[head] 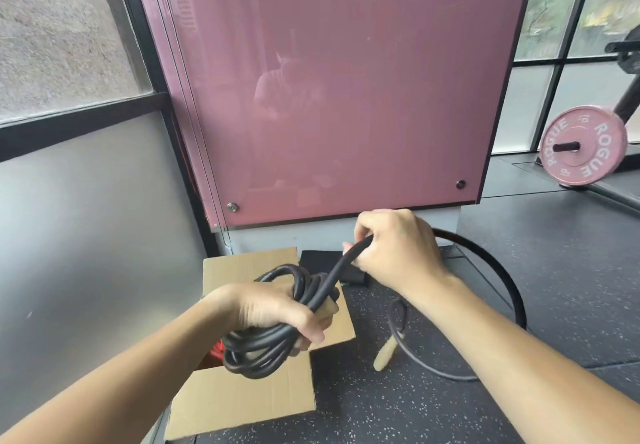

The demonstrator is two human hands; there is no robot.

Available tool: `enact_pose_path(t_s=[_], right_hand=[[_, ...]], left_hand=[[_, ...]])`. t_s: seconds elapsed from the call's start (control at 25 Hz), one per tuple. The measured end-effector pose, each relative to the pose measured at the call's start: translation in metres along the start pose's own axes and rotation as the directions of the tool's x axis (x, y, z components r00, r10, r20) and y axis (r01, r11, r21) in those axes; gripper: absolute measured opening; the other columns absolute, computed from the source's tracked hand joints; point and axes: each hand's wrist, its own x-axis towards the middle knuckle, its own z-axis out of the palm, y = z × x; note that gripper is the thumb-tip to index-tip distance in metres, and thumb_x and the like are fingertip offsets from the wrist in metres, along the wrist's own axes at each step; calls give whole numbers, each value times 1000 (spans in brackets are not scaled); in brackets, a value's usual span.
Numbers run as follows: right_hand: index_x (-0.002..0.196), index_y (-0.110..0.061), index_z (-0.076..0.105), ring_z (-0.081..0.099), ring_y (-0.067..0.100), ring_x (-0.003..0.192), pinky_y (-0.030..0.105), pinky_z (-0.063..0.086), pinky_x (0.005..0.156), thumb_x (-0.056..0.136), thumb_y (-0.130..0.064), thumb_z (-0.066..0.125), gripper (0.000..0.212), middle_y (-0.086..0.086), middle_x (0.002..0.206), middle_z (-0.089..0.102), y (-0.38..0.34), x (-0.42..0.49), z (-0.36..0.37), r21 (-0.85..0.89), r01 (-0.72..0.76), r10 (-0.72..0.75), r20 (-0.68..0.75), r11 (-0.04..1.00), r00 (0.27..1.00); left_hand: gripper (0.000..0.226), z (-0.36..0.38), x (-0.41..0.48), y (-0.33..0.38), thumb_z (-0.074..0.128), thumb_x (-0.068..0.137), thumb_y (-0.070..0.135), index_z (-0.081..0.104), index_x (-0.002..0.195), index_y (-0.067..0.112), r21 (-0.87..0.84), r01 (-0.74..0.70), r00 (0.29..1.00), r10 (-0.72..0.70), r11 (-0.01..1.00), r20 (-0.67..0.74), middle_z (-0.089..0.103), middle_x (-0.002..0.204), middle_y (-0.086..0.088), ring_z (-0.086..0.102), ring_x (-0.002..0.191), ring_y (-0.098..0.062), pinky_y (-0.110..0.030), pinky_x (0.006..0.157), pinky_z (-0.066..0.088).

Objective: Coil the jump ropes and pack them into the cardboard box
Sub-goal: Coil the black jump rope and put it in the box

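My left hand [277, 312] grips a bundle of black jump rope coils [256, 350] together with a pale wooden handle [329, 307], held above the open cardboard box [242, 402]. My right hand [394, 246] pinches the rope's free strand up and to the right of the coils. From there the rope arcs right [498, 270] over the floor and loops back to the second wooden handle [384, 357] lying on the floor. Something red-orange [216, 353] shows inside the box, mostly hidden by the coils.
A pink glass panel [346, 97] on a grey base stands right behind the box. A black flat pad [332, 267] lies by the box's far corner. A pink weight plate [581, 147] on a bar rests at the far right. The floor is dark speckled rubber.
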Motion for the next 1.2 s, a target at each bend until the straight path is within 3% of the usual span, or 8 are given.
enact_pose_path(t_s=[0.28,0.48,0.64,0.72,0.84,0.92,1.04,1.2], right_hand=[[53,-18,53,49,12,55,26,37,53,67,-41,60,28,-7,53,54,21,-17,23,275,-445,345,344,852,873],[98,-20,58,70,19,65,36,60,59,78,-39,54,28,-2,82,70,-10,-38,48,153,-493,289,649,857,704],[113,-19,44,63,14,50,23,53,55,87,-33,65,36,0,79,65,-48,-54,43,97,-486,181,852,868,492],[114,-19,47,61,16,52,25,51,56,88,-30,67,34,-2,79,61,-59,-56,37,103,-474,146,876,875,460],[109,-24,64,63,20,72,24,48,57,86,-20,64,24,-2,93,62,-59,-45,31,27,-287,156,787,958,597],[99,-22,73,64,25,81,31,55,69,84,-10,62,23,3,95,65,-53,-34,24,-79,-202,204,656,976,727],[89,-20,69,66,29,80,31,51,66,77,-6,65,19,4,86,66,-41,-19,11,-172,-139,202,436,975,877],[76,-23,64,62,26,73,27,39,58,66,-21,70,12,-5,71,63,-28,-13,5,-118,-92,124,310,989,943]], left_hand=[[38,13,8,35,69,68,18,47,98,6,-500,-314,866,459,807,198,56,71,4,49,62,-11,-27,64,41],[42,10,24,40,76,67,24,45,92,13,-707,-582,735,632,402,-246,45,64,4,42,57,-13,-31,66,41],[30,1,31,40,79,64,21,56,82,22,-458,-842,534,317,286,-784,43,69,4,42,59,-13,-30,67,40],[14,-10,31,30,81,66,26,67,70,26,-315,-820,401,87,478,-912,53,70,6,52,62,-11,-30,71,43],[61,-28,18,-1,93,52,60,53,63,15,-73,-307,282,18,949,-959,51,58,4,49,55,-11,-29,62,42],[73,-36,12,-16,81,51,74,35,58,18,108,-9,372,103,994,-922,35,51,3,35,47,-11,-25,52,34],[83,-37,7,-23,62,35,99,42,54,21,289,331,698,-27,898,-716,45,51,10,43,50,-7,-23,58,39],[55,-22,8,-27,77,38,86,63,55,36,252,246,951,-182,936,-252,62,60,15,59,61,-6,-22,70,46]])
